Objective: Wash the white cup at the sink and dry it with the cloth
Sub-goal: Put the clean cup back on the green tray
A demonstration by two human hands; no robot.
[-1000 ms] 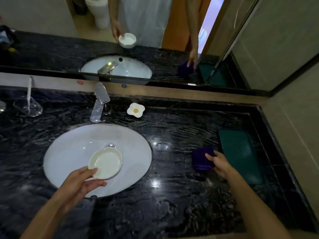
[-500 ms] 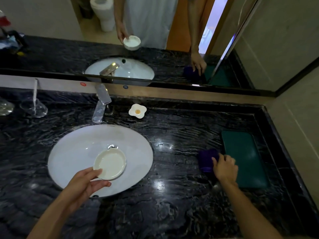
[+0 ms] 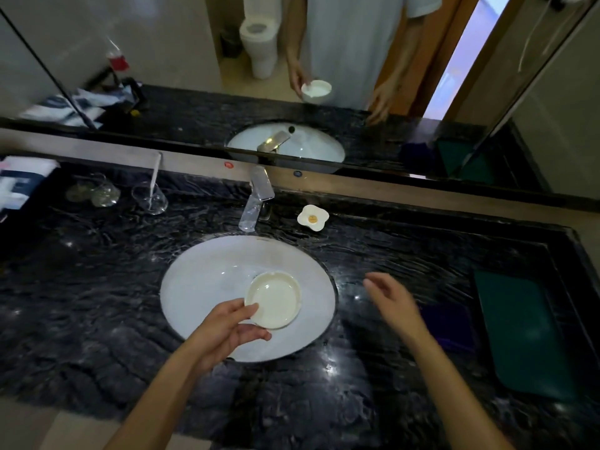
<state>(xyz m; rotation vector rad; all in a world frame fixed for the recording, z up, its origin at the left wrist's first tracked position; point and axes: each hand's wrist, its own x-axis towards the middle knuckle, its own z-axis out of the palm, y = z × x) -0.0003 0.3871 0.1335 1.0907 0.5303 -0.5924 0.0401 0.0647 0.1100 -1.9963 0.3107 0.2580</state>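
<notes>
Countertop of black marble with pale veining, glossy, catching small spots of light. Oval white sink sunk into it, chrome faucet at the back edge. Left hand over the basin, thumb and fingers pinching the near rim of the white cup, held mouth-up above the bowl. Right hand hovering over the counter just right of the sink, fingers loosely spread, gripping nothing. Purple cloth lying on the marble behind that wrist, right beside a dark green tray. Small flower-shaped white dish near the faucet; 1 glass tumbler with a toothbrush further left. Wide mirror along the back wall, reflecting a toilet and an open doorway.
</notes>
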